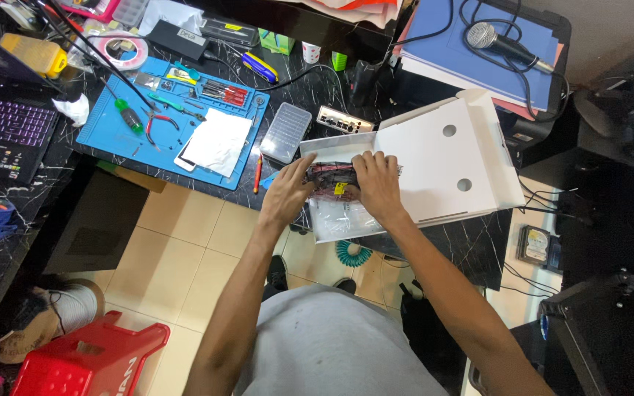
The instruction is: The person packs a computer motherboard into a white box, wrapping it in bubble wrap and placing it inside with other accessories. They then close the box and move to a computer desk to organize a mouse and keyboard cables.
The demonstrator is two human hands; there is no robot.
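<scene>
Black marbled table (317, 88), seen from the head camera. Centre: an open white cardboard box (442, 158) with two round holes in its raised flap; inside its near edge lies a dark component in a clear bag (332, 180). The left hand (288, 192) grips the bag's left end with fingers curled over it; the right hand (377, 183) lies palm down on its right end, fingers pressing and partly clasping it. Below the hands a sheet of clear plastic wrap (343, 220) hangs over the table edge. At 10 o'clock from the hands: a clear plastic case (285, 132), a red pen (257, 173) and a blue work mat (122, 132) carrying pliers, a green-handled screwdriver, red-handled drivers and a white phone (214, 143), none of them in the hands' way. At 12 o'clock: a silver metal plate (343, 121) touching the box's far rim. At 1 o'clock: a microphone (504, 42) on a blue folder (471, 44). At 9 o'clock, well apart: a laptop (5, 132). Floor, 7 o'clock: a red stool (89, 359).
</scene>
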